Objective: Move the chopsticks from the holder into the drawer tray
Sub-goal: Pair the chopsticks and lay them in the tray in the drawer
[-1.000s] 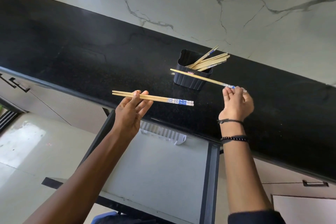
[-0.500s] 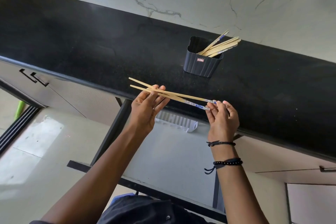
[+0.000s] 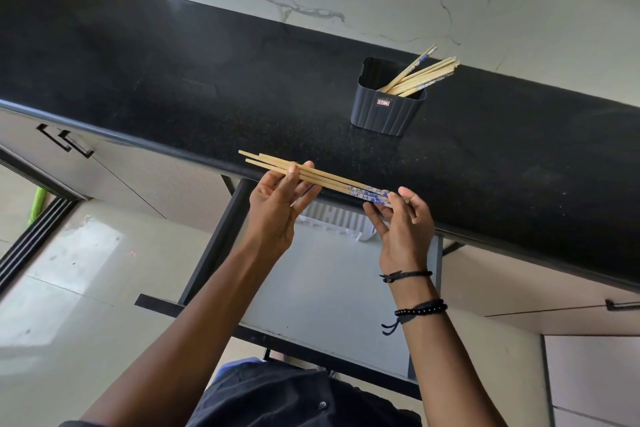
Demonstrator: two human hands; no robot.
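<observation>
Three wooden chopsticks with blue-patterned ends lie bundled together above the counter's front edge. My left hand grips their plain ends, and my right hand pinches the patterned ends. Below them a white slotted tray sits at the back of the open drawer, partly hidden by my hands. The dark ribbed holder stands on the black countertop further back to the right, with several more chopsticks leaning out of it to the right.
The black stone countertop runs across the view under a marble wall. Cabinet handles are at the left, and another handle is at the right. The drawer's dark frame juts toward me.
My right hand carried its single chopstick down from the holder and joined it to the pair in my left hand. Both hands now hold one bundle, lower and nearer the drawer.
</observation>
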